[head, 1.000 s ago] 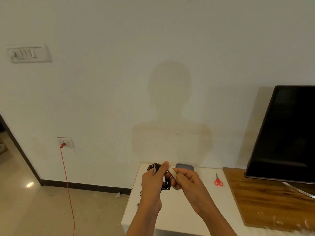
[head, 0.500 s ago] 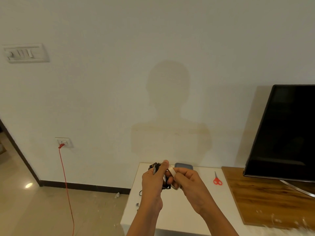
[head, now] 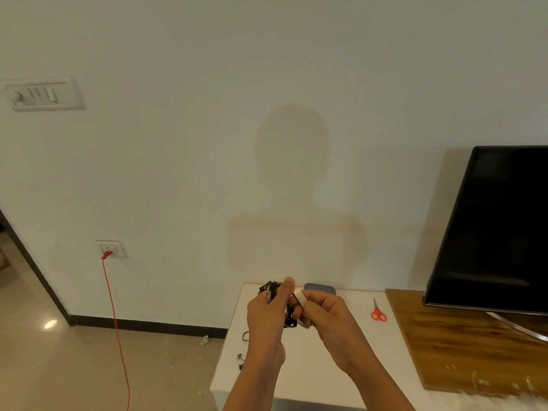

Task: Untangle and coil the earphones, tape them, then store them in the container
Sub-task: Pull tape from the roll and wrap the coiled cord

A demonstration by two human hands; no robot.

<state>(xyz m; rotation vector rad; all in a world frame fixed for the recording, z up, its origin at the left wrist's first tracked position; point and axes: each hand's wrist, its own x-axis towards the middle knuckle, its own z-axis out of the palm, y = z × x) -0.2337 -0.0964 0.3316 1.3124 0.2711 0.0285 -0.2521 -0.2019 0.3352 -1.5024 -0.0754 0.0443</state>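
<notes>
My left hand (head: 271,314) grips a coiled bundle of black earphones (head: 271,289) above the white table (head: 341,366). My right hand (head: 324,312) pinches a strip of pale tape (head: 300,295) against the coil. Part of the coil shows below the fingers, the rest is hidden by both hands. A grey-blue container (head: 320,288) sits on the table's far edge, just behind my hands. Loose bits of earphone cable and buds (head: 241,358) lie on the table to the left of my left wrist.
Red scissors (head: 378,312) lie on the table to the right. A wooden surface (head: 462,345) carries a black TV (head: 498,226) at the right. A red cable (head: 114,321) hangs from a wall socket down to the floor at the left.
My hands have stayed close together on the coil, with the right fingers shifting slightly on the tape. The view has drifted a little.
</notes>
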